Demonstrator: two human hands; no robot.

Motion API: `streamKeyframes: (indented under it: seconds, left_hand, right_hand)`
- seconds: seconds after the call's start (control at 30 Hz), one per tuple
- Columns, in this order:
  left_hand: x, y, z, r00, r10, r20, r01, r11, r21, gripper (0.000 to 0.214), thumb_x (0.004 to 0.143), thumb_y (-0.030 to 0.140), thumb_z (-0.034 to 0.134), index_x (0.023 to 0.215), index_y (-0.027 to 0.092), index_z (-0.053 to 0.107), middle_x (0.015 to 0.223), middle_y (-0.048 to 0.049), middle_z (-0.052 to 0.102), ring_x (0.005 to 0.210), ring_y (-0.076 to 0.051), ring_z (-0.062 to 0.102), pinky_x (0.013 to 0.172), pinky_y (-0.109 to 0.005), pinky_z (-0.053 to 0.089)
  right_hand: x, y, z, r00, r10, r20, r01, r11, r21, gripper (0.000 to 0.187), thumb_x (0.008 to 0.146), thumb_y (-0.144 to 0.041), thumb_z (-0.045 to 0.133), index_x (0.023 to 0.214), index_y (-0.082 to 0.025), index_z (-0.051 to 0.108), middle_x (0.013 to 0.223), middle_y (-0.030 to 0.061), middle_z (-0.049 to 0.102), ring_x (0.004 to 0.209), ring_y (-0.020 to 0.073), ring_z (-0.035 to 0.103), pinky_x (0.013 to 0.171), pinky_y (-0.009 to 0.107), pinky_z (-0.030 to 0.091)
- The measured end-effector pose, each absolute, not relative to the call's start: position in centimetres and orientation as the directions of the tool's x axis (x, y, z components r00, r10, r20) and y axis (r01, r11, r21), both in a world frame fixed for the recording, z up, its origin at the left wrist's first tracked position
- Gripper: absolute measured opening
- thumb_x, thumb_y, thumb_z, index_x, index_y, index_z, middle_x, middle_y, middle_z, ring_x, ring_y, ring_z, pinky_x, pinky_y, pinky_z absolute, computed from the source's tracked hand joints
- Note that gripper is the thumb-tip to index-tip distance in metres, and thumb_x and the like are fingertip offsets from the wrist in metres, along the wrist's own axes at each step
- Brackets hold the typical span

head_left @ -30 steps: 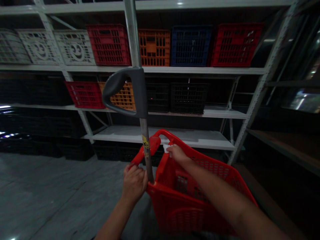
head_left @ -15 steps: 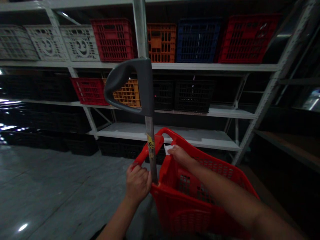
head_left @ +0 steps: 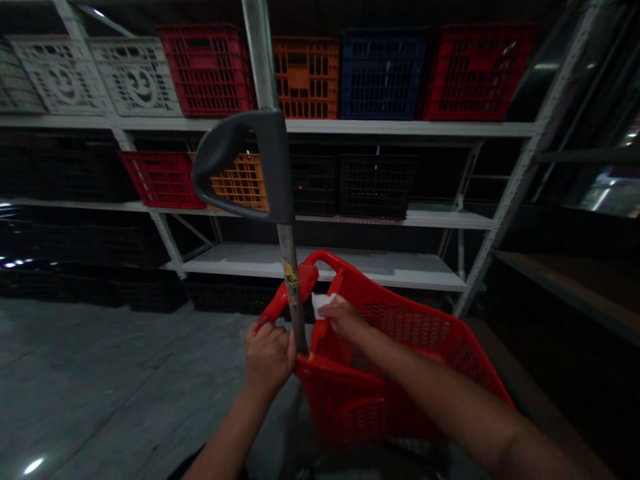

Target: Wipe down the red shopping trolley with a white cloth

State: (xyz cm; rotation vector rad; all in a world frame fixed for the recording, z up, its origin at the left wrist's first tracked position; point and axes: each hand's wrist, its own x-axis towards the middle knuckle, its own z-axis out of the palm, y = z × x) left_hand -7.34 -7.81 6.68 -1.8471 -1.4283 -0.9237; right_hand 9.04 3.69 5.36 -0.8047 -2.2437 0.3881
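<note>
Clamped on the cart's (head_left: 345, 407) handle (head_left: 277, 307), left hand (head_left: 270, 355) should brace firmly; right hand (head_left: 343, 317) pinches white scrap (head_left: 322, 306) at the cart's handle end.

Pale metal shelving (head_left: 410, 129) spans nine through two o'clock in dim light. Grey floor (head_left: 125, 373) spreads at eight, catching a bright gleam (head_left: 34, 465); the blurred glow (head_left: 605, 193) at three may be a window.

Lower centre: left hand (head_left: 270, 357) grips the red handle (head_left: 274, 309) of a red basket (head_left: 345, 407), beside a metal pole (head_left: 297, 313). Centre: right hand (head_left: 343, 317) pinches a white piece (head_left: 321, 304) near the handle. Upper frame: coloured crates (head_left: 384, 73) stand on a white rack (head_left: 450, 129).
</note>
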Motion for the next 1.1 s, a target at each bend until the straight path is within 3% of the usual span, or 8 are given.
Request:
streamKeyframes:
  seconds: [0.1,0.17,0.33,0.57,0.67,0.8,0.97,1.1]
  left_hand:
    - [-7.4,-7.8,6.6,0.180,0.539,0.823,0.971,-0.230,-0.061,0.030,0.078,0.021,0.045,0.048,0.020,0.047,0.050,0.0014,0.050,0.061,-0.014,0.046,0.082,-0.039,0.034]
    - [-7.5,-7.7,6.6,0.186,0.538,0.822,0.972,-0.224,-0.074,0.030,0.078,0.021,0.045,0.049,0.020,0.047,0.050,0.0019,0.050,0.061,-0.014,0.046,0.082,-0.039,0.034]
    - [-7.5,-7.4,6.3,0.193,0.534,0.823,0.972,-0.216,-0.088,0.029,0.079,0.022,0.045,0.050,0.020,0.047,0.049,0.0024,0.050,0.061,-0.014,0.047,0.082,-0.039,0.034]
    - [-7.4,-6.8,6.9,0.175,0.562,0.809,0.978,-0.193,-0.078,0.031,0.080,0.023,0.043,0.050,0.020,0.049,0.051,0.0004,0.054,0.063,-0.015,0.048,0.083,-0.039,0.033]
    - [-7.2,-6.5,6.9,0.182,0.542,0.820,0.977,-0.195,-0.088,0.031,0.079,0.022,0.043,0.050,0.020,0.049,0.051,0.0002,0.054,0.063,-0.015,0.048,0.082,-0.039,0.033]
    - [-6.9,-6.4,6.6,0.174,0.532,0.829,0.981,-0.169,-0.098,0.030,0.079,0.024,0.044,0.050,0.020,0.050,0.051,-0.0001,0.054,0.065,-0.016,0.048,0.083,-0.039,0.032]
    - [-6.5,-6.6,6.5,0.171,0.532,0.829,0.982,-0.159,-0.101,0.030,0.080,0.025,0.043,0.051,0.021,0.051,0.051,-0.0001,0.054,0.065,-0.016,0.048,0.082,-0.039,0.031]
    - [-6.5,-6.6,6.7,0.163,0.546,0.822,0.985,-0.144,-0.100,0.032,0.080,0.026,0.042,0.050,0.020,0.051,0.052,-0.0004,0.055,0.065,-0.016,0.048,0.082,-0.038,0.032]
  right_hand:
    - [9.8,1.0,5.1,-0.715,0.443,0.541,0.279,0.890,-0.360,0.031,0.065,0.000,0.048,0.079,-0.020,0.067,0.082,-0.0020,0.067,0.078,0.0130,0.056,0.077,0.023,0.039]
    - [10.3,-0.1,5.2,-0.744,0.380,0.549,0.213,0.914,-0.344,0.034,0.067,0.000,0.047,0.086,-0.020,0.066,0.085,-0.0003,0.067,0.079,0.0134,0.056,0.077,0.023,0.040]
    - [10.7,-0.9,5.1,-0.734,0.423,0.531,0.199,0.882,-0.427,0.037,0.071,-0.002,0.044,0.091,-0.024,0.066,0.091,-0.0015,0.068,0.086,0.0125,0.059,0.081,0.025,0.041]
    - [7.8,1.7,5.0,-0.667,0.551,0.502,0.446,0.834,-0.323,0.028,0.070,-0.004,0.049,0.085,-0.018,0.068,0.092,0.0032,0.068,0.083,0.0165,0.061,0.080,0.026,0.040]
    - [7.6,2.3,5.3,-0.590,0.647,0.483,0.507,0.762,-0.403,0.028,0.071,-0.003,0.048,0.082,-0.015,0.070,0.088,0.0064,0.069,0.082,0.0187,0.062,0.078,0.027,0.041]
    - [9.2,0.3,5.9,-0.639,0.624,0.450,0.402,0.770,-0.496,0.032,0.072,-0.003,0.048,0.084,-0.023,0.070,0.084,-0.0015,0.070,0.080,0.0137,0.063,0.074,0.021,0.043]
    - [11.4,-3.3,6.4,-0.514,0.765,0.389,0.298,0.585,-0.754,0.020,0.075,-0.016,0.053,0.086,-0.020,0.069,0.080,0.0011,0.070,0.069,0.0154,0.064,0.062,0.023,0.047]
    - [12.1,-5.6,4.8,-0.357,0.778,0.516,0.353,0.624,-0.697,0.022,0.073,-0.010,0.055,0.084,-0.022,0.069,0.086,0.0020,0.069,0.080,0.0163,0.062,0.075,0.027,0.047]
